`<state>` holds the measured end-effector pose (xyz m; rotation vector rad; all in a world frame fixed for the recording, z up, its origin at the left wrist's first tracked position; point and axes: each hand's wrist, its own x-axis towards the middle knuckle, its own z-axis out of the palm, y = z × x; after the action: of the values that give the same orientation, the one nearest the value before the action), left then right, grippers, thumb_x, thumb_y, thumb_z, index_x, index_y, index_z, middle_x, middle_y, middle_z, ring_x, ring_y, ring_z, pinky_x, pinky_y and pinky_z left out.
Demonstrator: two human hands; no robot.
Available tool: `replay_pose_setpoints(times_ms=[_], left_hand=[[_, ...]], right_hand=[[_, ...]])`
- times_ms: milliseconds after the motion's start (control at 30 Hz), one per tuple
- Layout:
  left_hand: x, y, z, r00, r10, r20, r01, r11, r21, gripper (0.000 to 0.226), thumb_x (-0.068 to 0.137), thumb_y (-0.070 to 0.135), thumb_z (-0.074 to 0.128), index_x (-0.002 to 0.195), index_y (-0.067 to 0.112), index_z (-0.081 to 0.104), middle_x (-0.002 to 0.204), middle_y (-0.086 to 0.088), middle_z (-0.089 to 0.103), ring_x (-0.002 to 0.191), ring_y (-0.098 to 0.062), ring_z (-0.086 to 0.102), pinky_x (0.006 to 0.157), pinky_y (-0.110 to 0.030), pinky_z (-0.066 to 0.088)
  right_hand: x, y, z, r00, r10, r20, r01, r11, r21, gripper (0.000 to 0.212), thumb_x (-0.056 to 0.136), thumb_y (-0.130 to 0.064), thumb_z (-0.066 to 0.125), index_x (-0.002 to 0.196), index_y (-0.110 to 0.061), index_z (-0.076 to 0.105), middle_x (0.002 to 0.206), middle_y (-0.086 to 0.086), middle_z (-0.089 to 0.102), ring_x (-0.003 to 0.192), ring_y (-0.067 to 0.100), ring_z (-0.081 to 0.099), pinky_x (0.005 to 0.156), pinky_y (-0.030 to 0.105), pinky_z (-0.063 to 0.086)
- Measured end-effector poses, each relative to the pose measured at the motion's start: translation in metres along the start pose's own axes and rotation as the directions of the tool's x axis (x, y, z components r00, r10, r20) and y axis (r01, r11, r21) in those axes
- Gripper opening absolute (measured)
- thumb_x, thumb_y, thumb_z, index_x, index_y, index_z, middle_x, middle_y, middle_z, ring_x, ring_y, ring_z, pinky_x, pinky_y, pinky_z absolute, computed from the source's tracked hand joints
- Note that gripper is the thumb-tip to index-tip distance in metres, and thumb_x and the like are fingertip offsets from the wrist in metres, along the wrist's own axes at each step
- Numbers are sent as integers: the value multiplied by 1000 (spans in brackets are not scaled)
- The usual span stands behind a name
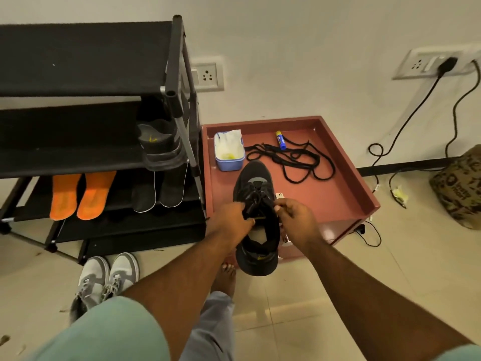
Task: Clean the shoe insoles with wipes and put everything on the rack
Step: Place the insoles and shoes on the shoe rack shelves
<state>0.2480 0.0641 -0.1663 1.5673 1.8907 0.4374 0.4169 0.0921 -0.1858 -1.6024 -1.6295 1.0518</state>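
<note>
A black shoe (256,183) lies toe-away on the front of a red tray table (335,194), its heel hanging over the near edge. My left hand (231,217) pinches the shoe's tongue and lace area. My right hand (296,217) pinches the other side of the lacing. A blue tub of wipes (229,149) stands at the tray's back left. On the black rack (86,58), two orange insoles (80,196) and two dark insoles (156,191) lean on a lower shelf, and a black shoe (158,144) sits on the shelf above.
Loose black laces (294,157) and a small blue-and-yellow tube (280,140) lie on the tray. A pair of grey sneakers (109,277) stands on the floor before the rack. Cables (385,152) run from a wall socket; a patterned bag (460,186) sits at right.
</note>
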Motion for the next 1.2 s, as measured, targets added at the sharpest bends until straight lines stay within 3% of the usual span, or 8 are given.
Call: replay_pose_setpoints(times_ms=[100, 233, 433, 567, 767, 967, 1067, 1200], left_hand=[[-4, 1, -3, 997, -63, -32, 64, 998, 5, 8, 92, 31, 64, 90, 23, 64, 80, 6, 62, 71, -6, 57, 57, -19, 39], [-11, 0, -4, 973, -186, -136, 160, 971, -176, 32, 87, 23, 68, 60, 20, 53, 58, 4, 53, 54, -7, 51, 49, -20, 34], [-19, 3, 5, 897, -331, -292, 170, 870, -463, 26, 85, 28, 75, 71, 12, 59, 69, 0, 59, 64, -14, 57, 51, -20, 37], [-25, 1, 13, 926, -271, -262, 121, 872, -475, 28, 90, 31, 71, 72, 13, 58, 72, -4, 63, 66, -18, 61, 56, -22, 44], [-15, -13, 13, 889, -393, -235, 168, 758, -630, 26, 91, 25, 70, 73, 7, 63, 70, -11, 69, 69, -27, 72, 71, -48, 61], [-14, -16, -2, 783, -540, -309, 301, 763, -572, 22, 95, 31, 64, 85, 11, 60, 92, -9, 67, 63, -19, 64, 53, -35, 54], [-13, -9, -11, 835, -276, -475, 172, 953, -251, 18, 96, 32, 60, 108, 19, 57, 113, 6, 44, 80, -11, 52, 60, -22, 37], [11, 3, 1, 945, -26, -327, -74, 955, -288, 16, 97, 11, 59, 111, 15, 67, 106, 2, 62, 96, -11, 59, 82, -23, 48]], right_hand=[[10, 1, -15, 998, -29, -53, 14, 965, -260, 16, 94, -22, 53, 83, -25, 63, 70, -7, 61, 62, 12, 54, 51, 17, 37], [16, 6, -23, 985, 23, -172, -72, 956, -283, 15, 94, -26, 54, 82, -20, 62, 71, -4, 60, 68, 16, 56, 51, 22, 34], [14, -22, -14, 960, 43, -277, -95, 979, -179, 17, 93, -23, 49, 102, -22, 63, 97, 0, 66, 85, 18, 58, 73, 30, 47], [10, -31, -6, 983, 125, -132, -181, 714, -676, 30, 91, -39, 45, 116, -32, 61, 127, 4, 47, 114, 28, 41, 94, 46, 34], [7, -6, 18, 952, -204, 228, 277, 891, -359, 52, 95, -42, 49, 142, -20, 42, 149, 3, 38, 135, 21, 36, 108, 30, 29], [17, -5, 26, 998, -52, 39, 53, 998, -30, 56, 84, -48, 63, 131, -18, 56, 122, 1, 63, 111, 15, 58, 97, 33, 47], [17, -5, 23, 996, 13, 84, -20, 997, 79, 55, 81, -49, 67, 126, -19, 60, 115, -6, 65, 104, 10, 60, 92, 26, 50], [33, -3, 12, 989, 131, 69, -147, 933, 328, 19, 93, -25, 56, 101, -17, 72, 92, -2, 71, 89, 15, 66, 84, 30, 53]])
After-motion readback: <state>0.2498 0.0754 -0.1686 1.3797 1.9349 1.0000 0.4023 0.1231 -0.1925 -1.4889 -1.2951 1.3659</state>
